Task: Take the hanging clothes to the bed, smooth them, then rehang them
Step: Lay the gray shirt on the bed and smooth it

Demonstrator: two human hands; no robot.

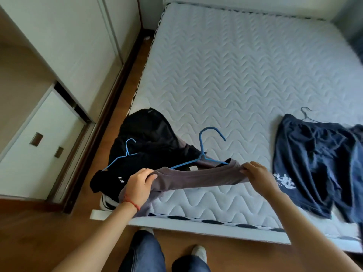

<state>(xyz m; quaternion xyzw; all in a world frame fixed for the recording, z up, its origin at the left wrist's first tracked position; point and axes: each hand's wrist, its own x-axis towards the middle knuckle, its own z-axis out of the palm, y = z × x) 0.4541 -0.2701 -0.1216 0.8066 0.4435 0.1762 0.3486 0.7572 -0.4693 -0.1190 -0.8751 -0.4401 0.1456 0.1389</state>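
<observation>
Across the near half of the bed [235,75], three garments lie or hang, and the one in hand is the grey-brown garment [196,176], stretched in the air just above the mattress edge closest to the person. Its long axis runs left to right across the view, roughly parallel to that near edge. To its left a black garment [147,138] is heaped on the bed's corner with a light blue hanger [122,155] lying on top; well apart to the right, dark navy shorts [314,163] lie spread on the mattress with a thin grey hanger [306,114] at their far end.

A darker blue hanger [204,152] sits just behind the stretched cloth, its hook pointing away from the person, its arms reaching toward both hands; one arm appears tucked into the fabric at the right, though I cannot tell how far.

Each end of the cloth is held: the left hand [137,185] has its fingers [152,176] curled round the left end, and the right hand [257,173] pinches the right end. Both are equally near, so the hanger's centre lies straight ahead between them, probably ready for rehanging.
</observation>
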